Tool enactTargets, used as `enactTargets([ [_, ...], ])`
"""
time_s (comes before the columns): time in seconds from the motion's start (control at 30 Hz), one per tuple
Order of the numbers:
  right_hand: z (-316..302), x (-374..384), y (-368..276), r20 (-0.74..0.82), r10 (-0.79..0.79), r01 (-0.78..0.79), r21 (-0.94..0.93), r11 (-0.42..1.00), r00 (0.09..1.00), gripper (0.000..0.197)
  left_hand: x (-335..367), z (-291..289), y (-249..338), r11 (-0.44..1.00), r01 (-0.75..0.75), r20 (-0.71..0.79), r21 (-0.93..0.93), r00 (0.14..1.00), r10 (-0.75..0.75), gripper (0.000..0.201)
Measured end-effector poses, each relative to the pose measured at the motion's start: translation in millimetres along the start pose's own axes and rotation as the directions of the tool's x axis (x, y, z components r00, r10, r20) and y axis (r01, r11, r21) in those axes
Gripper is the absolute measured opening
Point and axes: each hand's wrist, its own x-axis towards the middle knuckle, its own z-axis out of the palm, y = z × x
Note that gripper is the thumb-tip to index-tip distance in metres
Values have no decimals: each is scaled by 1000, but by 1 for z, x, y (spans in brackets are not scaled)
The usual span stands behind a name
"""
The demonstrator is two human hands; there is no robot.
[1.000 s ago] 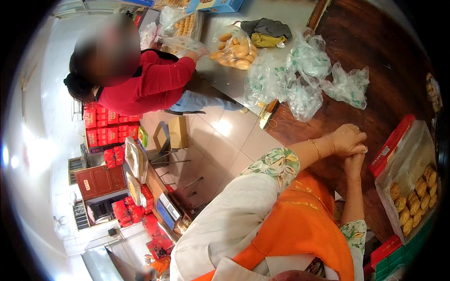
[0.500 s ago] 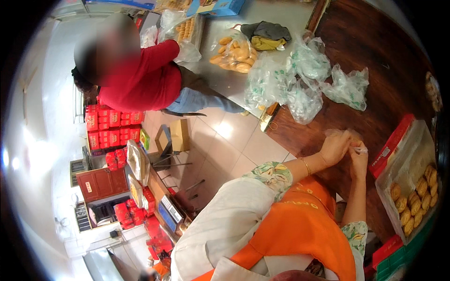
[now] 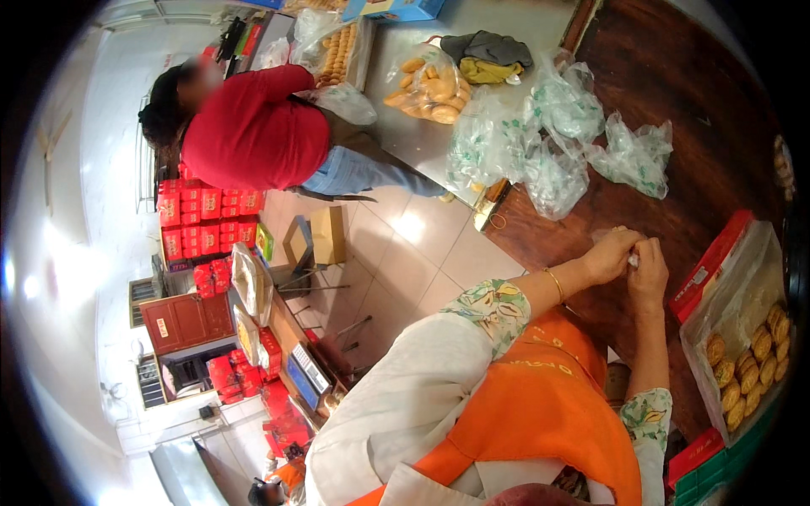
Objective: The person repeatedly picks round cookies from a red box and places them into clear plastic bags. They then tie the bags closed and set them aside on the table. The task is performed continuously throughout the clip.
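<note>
My left hand (image 3: 612,255) and my right hand (image 3: 648,274) meet over the dark wooden table (image 3: 700,110). Both are closed, with their fingertips pinched together on a small clear plastic bag (image 3: 633,261). Only a whitish bit of it shows between the fingers, so its contents are hidden. Beyond my hands lie several crumpled clear bags with green print (image 3: 553,173). Nearest my right hand, on its right side, is a red-edged tray (image 3: 696,287) lined with clear plastic, holding golden ridged pastries (image 3: 751,363).
A metal counter (image 3: 396,160) adjoins the table, bearing a bag of bread rolls (image 3: 430,88) and dark and yellow cloths (image 3: 485,57). At the left a person in a red top (image 3: 253,131) stands by a pastry tray. Red boxes (image 3: 207,219) are stacked behind. A green crate (image 3: 717,472) sits at lower right.
My hands have drawn closer together, and less of the plastic bag shows between them. The person in red has shifted their head and arm at the counter. The whole view has moved slightly.
</note>
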Motion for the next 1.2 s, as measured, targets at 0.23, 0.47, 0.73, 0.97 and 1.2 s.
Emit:
enactTargets([
  [0.23,15,12,5,-68,26,-32,-77,997,997,11,7,14,-28,992,70,-27,-108,997,-73,32],
  [0.47,27,-3,34,-264,59,-82,-74,994,963,12,34,-14,-28,938,347,366,-22,876,-315,18],
  [0.73,23,-12,23,-265,368,-291,289,912,891,14,48,-21,-43,827,530,550,-189,755,-358,15],
  [0.97,-2,-20,25,-70,84,-73,137,988,994,18,34,-13,-25,810,-226,219,540,968,125,5],
  [1.2,9,-54,42,-211,295,-260,178,949,932,28,10,6,-43,971,-11,-79,239,996,31,24],
])
